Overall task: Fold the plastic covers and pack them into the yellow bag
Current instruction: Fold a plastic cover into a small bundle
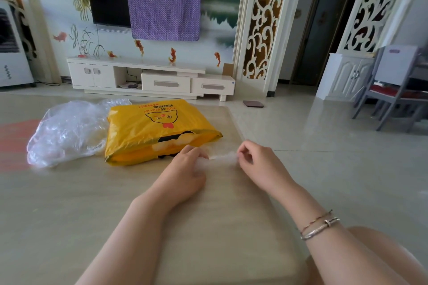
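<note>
Head view: both hands work a thin, clear plastic cover (221,156) on a beige table (69,203), just near of the glossy yellow plastic bag (157,129) with a cartoon face. The left hand (185,169) has fingers curled, pinching the cover's left end; the right hand (254,159) pinches its right end between thumb and fingers. A crumpled heap of clear plastic covers (67,132) lies touching the bag's left side.

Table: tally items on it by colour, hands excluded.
Yellow: 1, the yellow bag
Clear: 2, the crumpled plastic heap left of the bag, and the plastic cover pinched between left hand and right hand
Total: 3
</note>
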